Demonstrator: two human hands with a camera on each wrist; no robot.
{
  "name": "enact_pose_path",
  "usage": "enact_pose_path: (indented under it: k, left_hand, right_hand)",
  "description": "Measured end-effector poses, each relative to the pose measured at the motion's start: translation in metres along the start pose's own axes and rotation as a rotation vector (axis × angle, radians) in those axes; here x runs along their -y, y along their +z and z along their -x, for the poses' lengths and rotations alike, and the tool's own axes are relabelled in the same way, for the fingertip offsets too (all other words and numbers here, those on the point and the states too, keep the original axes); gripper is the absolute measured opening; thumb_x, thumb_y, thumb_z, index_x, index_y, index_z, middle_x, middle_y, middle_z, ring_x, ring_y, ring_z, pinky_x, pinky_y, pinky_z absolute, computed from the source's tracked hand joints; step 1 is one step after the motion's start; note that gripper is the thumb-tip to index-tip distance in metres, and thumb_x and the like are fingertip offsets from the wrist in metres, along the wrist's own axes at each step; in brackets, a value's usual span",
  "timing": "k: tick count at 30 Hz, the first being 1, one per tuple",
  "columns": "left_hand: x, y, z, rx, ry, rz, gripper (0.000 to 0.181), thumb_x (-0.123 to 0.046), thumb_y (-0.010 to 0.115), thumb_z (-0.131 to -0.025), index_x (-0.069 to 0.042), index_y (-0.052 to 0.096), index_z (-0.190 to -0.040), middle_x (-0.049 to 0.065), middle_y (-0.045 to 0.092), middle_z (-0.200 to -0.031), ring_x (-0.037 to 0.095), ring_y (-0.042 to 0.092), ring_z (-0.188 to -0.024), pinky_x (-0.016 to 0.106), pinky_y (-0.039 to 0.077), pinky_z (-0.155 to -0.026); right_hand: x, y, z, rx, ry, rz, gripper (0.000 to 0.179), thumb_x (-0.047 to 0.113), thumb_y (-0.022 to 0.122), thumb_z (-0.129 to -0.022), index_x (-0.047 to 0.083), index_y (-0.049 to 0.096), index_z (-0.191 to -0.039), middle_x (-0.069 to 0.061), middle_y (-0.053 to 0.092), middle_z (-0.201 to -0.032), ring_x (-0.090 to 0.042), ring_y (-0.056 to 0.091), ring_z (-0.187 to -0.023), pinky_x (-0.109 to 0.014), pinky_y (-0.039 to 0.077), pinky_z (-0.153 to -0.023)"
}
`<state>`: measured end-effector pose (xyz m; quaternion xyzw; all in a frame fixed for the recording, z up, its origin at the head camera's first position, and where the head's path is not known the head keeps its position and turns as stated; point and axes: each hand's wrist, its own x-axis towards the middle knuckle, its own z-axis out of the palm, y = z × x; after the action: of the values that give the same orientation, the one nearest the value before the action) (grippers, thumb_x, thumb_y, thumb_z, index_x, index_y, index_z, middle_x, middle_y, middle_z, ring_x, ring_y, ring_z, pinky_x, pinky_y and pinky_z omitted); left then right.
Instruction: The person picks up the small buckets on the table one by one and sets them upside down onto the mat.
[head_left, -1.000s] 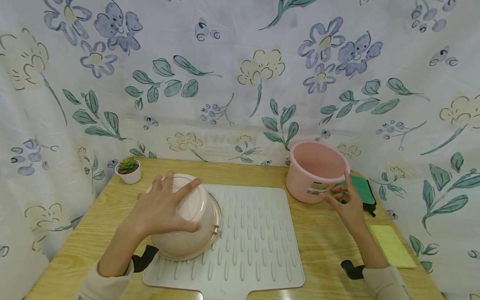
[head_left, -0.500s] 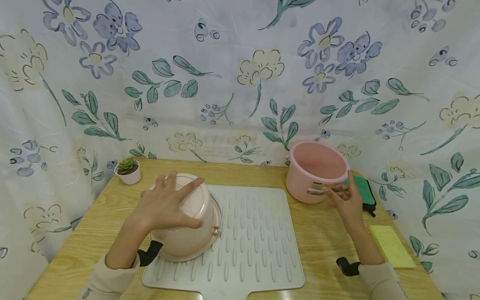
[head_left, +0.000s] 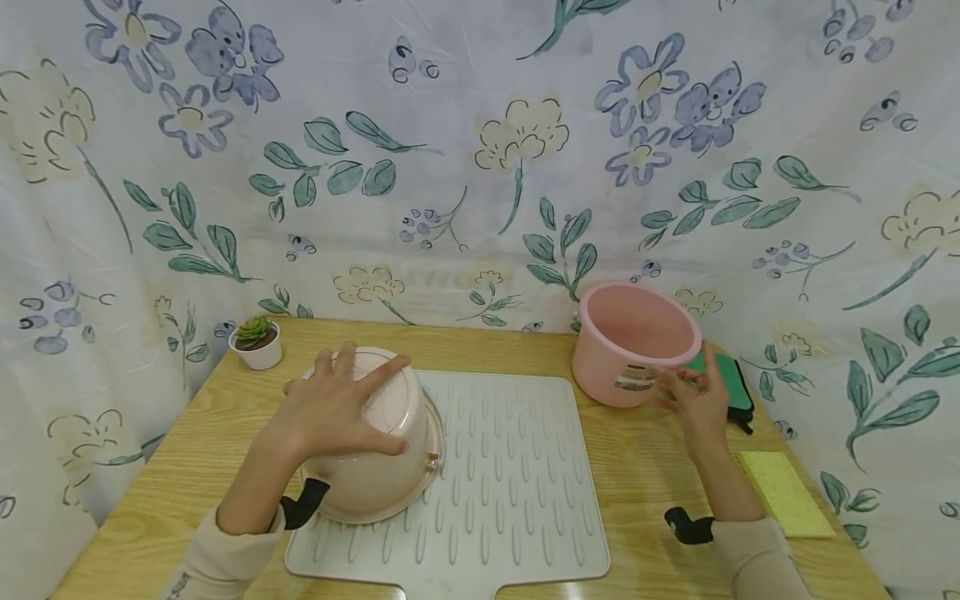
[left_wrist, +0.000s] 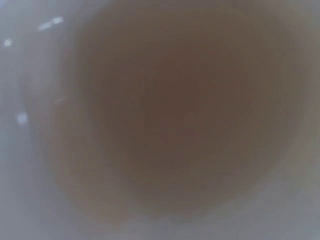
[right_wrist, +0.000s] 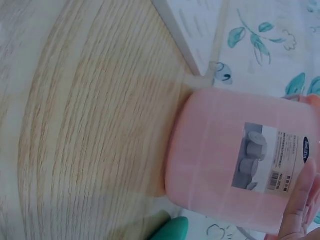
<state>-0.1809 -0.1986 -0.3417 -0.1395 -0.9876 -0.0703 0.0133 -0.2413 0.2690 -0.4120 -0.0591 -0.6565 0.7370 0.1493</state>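
Observation:
In the head view my left hand (head_left: 330,412) lies spread over an upside-down pale pink pot (head_left: 390,425), thumb out along its near side and fingers across its base. The pot rests on a white ribbed draining mat (head_left: 517,467). The left wrist view is only a brown-grey blur. My right hand (head_left: 703,412) holds a pink bucket (head_left: 607,375) at the near right of its rim, thumb and fingers bent below the edge. The bucket stands upright with its mouth up. Its label (right_wrist: 270,157) shows in the right wrist view, with the fingers overlapping the rim side.
A small potted succulent (head_left: 257,340) stands at the back left. Behind the right hand lies a green and black item (head_left: 723,379), and nearer, a yellow cloth (head_left: 783,493). A floral curtain (head_left: 480,242) hangs behind the wooden table (head_left: 187,442).
My right hand's fingers have drawn in at the bucket's rim, and its wrist has shifted slightly left. The left hand has edged slightly right over the pot. Pot and bucket stay put.

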Motion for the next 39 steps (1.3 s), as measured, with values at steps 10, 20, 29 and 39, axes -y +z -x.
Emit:
enact_pose_path:
  k: [10, 20, 29, 39]
  left_hand:
    - [0.000, 0.000, -0.001, -0.001, -0.002, 0.003, 0.106, -0.079, 0.068, -0.060, -0.040, 0.034, -0.153, 0.035, 0.030, -0.149, 0.055, 0.038, -0.128, 0.073, 0.044, -0.065]
    - [0.002, 0.001, -0.003, 0.003, -0.002, 0.001, 0.106, -0.080, 0.068, -0.061, -0.039, 0.035, -0.153, 0.034, 0.032, -0.147, 0.055, 0.039, -0.127, 0.074, 0.044, -0.064]
    - [0.003, 0.003, -0.009, 0.032, -0.005, 0.005, 0.104, -0.077, 0.068, -0.062, -0.038, 0.035, -0.153, 0.035, 0.032, -0.147, 0.055, 0.039, -0.127, 0.075, 0.043, -0.065]
    - [0.005, -0.002, -0.018, 0.097, -0.013, 0.016, 0.104, -0.079, 0.067, -0.063, -0.038, 0.036, -0.153, 0.034, 0.033, -0.147, 0.056, 0.040, -0.127, 0.074, 0.044, -0.064]
  right_hand:
    - [0.003, 0.008, -0.006, -0.071, 0.078, -0.167, 0.091, 0.010, 0.073, -0.089, 0.033, 0.020, -0.158, 0.004, 0.060, -0.090, -0.008, 0.070, -0.068, -0.025, 0.059, -0.064]
    - [0.005, 0.014, -0.013, -0.095, 0.105, -0.370, 0.090, 0.001, 0.071, -0.088, 0.028, 0.021, -0.159, -0.001, 0.059, -0.080, -0.013, 0.071, -0.065, -0.027, 0.059, -0.066]
    - [0.008, 0.017, -0.020, -0.136, 0.153, -0.460, 0.086, -0.001, 0.070, -0.088, 0.025, 0.027, -0.157, -0.004, 0.061, -0.077, -0.015, 0.067, -0.058, -0.028, 0.059, -0.060]
    - [0.008, 0.019, -0.026, -0.138, 0.166, -0.443, 0.083, -0.004, 0.070, -0.087, 0.022, 0.031, -0.156, -0.006, 0.062, -0.081, -0.015, 0.065, -0.056, -0.027, 0.058, -0.058]
